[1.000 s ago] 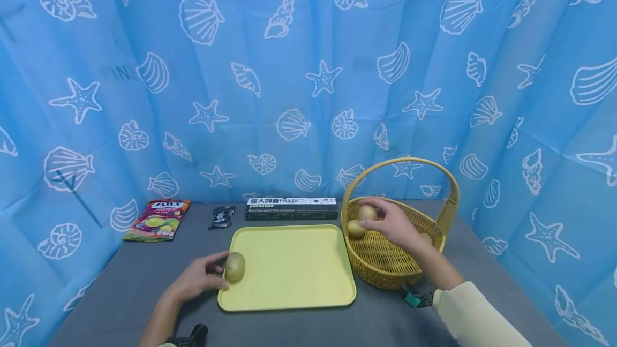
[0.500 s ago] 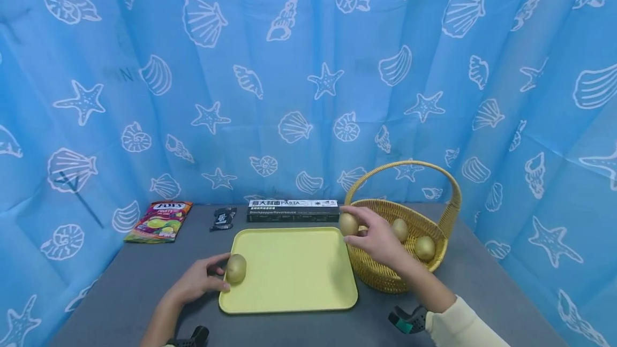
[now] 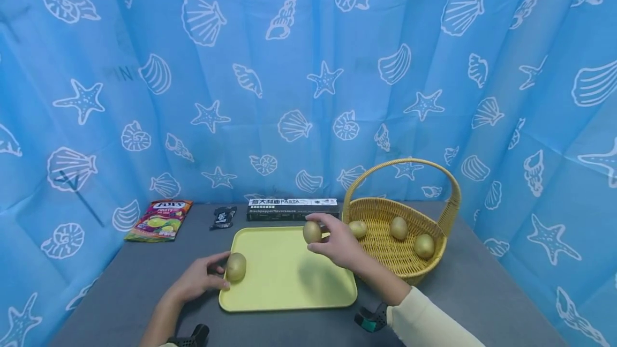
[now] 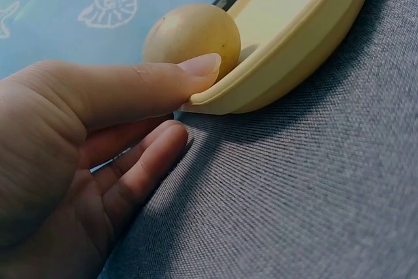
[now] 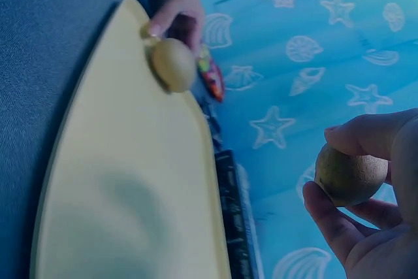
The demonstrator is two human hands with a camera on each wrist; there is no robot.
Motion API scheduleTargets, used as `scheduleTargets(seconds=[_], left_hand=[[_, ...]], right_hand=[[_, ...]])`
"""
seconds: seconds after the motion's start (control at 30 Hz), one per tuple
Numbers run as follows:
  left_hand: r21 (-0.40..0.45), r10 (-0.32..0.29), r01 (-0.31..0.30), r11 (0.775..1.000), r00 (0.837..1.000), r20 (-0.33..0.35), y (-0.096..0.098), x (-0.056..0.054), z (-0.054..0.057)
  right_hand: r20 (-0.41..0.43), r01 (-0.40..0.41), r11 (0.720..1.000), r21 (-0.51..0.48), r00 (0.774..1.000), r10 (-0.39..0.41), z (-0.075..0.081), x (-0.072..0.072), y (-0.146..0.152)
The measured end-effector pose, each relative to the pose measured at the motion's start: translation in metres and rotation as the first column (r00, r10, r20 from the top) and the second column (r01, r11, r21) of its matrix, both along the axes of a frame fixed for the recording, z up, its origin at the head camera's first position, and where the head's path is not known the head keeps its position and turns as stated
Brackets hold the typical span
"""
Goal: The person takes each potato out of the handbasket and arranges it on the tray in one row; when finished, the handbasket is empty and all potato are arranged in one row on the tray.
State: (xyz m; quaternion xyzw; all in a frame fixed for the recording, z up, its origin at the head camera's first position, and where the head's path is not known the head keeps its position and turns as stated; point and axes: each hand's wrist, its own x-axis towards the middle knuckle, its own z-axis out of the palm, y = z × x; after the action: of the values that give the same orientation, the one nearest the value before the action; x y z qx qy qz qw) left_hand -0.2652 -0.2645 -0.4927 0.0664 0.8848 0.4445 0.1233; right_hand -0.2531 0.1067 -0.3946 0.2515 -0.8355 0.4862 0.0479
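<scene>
My right hand (image 3: pixel 337 242) pinches a round, yellow-brown potato (image 3: pixel 312 232) between thumb and fingertips, above the right half of the yellow tray (image 3: pixel 289 304). The right wrist view shows that potato (image 5: pixel 349 174) from the side. A second potato (image 3: pixel 235 267) sits at the tray's left edge. My left hand (image 3: pixel 200 277) lies beside it, thumb and index finger loosely spread at its left side. In the left wrist view the thumb overlaps the potato (image 4: pixel 196 34) near the tray rim, with other fingers lower down. The index finger is hidden there.
A yellow wicker basket (image 3: pixel 385 256) with a tall handle stands right of the tray, several potatoes inside. Behind the tray lie a black pasta box (image 3: pixel 292 210), a small black packet (image 3: pixel 223 218) and a Fox's candy bag (image 3: pixel 159 221). A blue shell-print curtain (image 3: pixel 308 68) hangs behind.
My right hand has lifted a potato out of the basket and carried it left, over the tray. The left hand and the potato beside it have stayed in place.
</scene>
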Motion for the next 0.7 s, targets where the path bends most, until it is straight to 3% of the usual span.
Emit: scheduleTargets(seconds=[0.4,0.7], left_hand=[[0.01,0.006,-0.006,1.0,1.0,-0.005,0.003,0.002,0.003],[0.001,-0.016,0.016,1.0,0.999,-0.028,0.003,0.003,0.003]], right_hand=[[0.036,-0.042,0.985,0.17,0.999,0.036,-0.032,-0.029,-0.05],[0.057,-0.044,0.944,0.327,0.998,0.027,-0.054,-0.037,-0.089]])
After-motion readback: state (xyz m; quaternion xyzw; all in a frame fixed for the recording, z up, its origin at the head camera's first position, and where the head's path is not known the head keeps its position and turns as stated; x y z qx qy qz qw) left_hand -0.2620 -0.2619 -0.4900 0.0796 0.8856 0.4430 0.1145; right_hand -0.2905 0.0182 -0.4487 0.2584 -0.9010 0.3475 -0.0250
